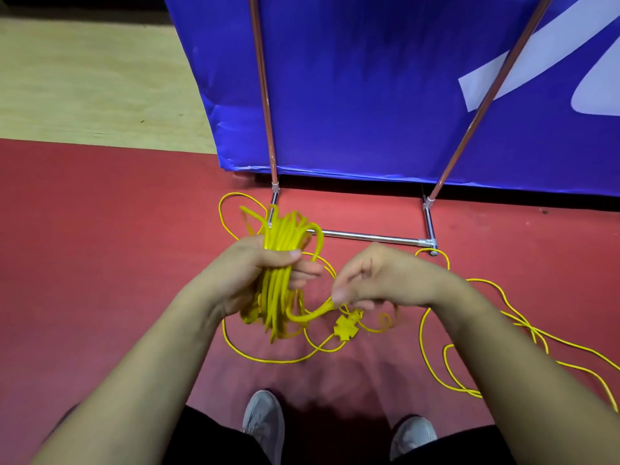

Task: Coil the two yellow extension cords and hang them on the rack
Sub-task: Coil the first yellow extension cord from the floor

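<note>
glossy cord bundle (pixel 280 263) (l hand (pixel 265 266))

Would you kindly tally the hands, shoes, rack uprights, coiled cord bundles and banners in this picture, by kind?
Hands: 2, the left hand and the right hand
Grey shoes: 2
Rack uprights: 2
Coiled yellow cord bundle: 1, gripped by the left hand; the right hand pinches a strand leading from it
Blue banner: 1
Total: 8

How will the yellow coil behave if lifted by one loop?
Probably floppy: the coil droops below the left hand. Its loops would likely splay, since they fan out unevenly. It is likely light, as one hand grips the whole bundle.
</note>
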Tool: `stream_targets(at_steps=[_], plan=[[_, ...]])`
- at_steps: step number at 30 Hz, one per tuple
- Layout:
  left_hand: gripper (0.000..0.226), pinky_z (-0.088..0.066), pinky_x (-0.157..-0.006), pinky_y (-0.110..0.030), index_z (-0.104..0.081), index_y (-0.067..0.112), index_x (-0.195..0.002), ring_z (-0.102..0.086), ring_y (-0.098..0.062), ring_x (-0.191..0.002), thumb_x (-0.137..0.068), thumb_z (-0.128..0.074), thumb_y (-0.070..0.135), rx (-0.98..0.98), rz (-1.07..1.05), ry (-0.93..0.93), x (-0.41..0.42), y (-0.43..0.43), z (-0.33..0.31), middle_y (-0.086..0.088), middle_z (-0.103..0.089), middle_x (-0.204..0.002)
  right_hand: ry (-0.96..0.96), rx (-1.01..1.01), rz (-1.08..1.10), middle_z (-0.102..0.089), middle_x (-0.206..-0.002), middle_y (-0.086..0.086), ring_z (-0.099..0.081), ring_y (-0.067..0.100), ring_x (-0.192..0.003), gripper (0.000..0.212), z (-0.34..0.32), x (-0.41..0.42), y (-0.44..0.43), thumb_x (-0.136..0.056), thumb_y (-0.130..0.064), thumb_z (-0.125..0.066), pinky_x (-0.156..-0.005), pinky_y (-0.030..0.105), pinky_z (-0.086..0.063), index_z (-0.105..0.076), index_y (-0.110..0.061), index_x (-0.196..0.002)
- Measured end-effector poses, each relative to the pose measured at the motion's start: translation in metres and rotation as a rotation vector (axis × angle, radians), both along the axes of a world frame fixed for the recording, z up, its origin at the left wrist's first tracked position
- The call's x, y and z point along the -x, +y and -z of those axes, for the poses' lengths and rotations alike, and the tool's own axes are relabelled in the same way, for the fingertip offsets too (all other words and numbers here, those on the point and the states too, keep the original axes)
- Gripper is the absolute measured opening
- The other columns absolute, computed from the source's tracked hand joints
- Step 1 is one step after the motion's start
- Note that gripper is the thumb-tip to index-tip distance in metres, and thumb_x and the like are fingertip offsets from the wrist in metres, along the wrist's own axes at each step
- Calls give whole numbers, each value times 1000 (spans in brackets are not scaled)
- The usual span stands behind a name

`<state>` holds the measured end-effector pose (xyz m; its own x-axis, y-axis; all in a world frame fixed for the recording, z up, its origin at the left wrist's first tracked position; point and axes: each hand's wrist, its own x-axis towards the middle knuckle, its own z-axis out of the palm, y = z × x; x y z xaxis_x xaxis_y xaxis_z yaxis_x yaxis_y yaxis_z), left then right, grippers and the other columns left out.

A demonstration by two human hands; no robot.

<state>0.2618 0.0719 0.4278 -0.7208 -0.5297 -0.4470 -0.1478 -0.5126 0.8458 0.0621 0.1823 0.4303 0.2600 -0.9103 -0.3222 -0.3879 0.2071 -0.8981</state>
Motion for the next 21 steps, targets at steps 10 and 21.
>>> stream_targets(at_steps=[10, 21], plan=[[31, -47, -47, -25, -67, 11, -83, -50, -14, -46, -58, -85, 15, -315, 78, 233, 4, -1, -3, -5, -53, -64, 49, 111, 373, -62, -67, 9, -56, 11, -61, 10, 35, 40, 7, -91, -14, -64, -65, 27, -43, -64, -12, -81], [16, -56, -50, -28, -71, 0, -87, -67, -23, -54, -78, -61, 8, -193, 76, 6, 12, 13, 2, -19, -70, -76, 69, 312, 311, -56, -56, -17, -46, -3, -53, 6, 18, -5, -5, -86, -9, -70, -54, 10, -35, -73, -4, -88]])
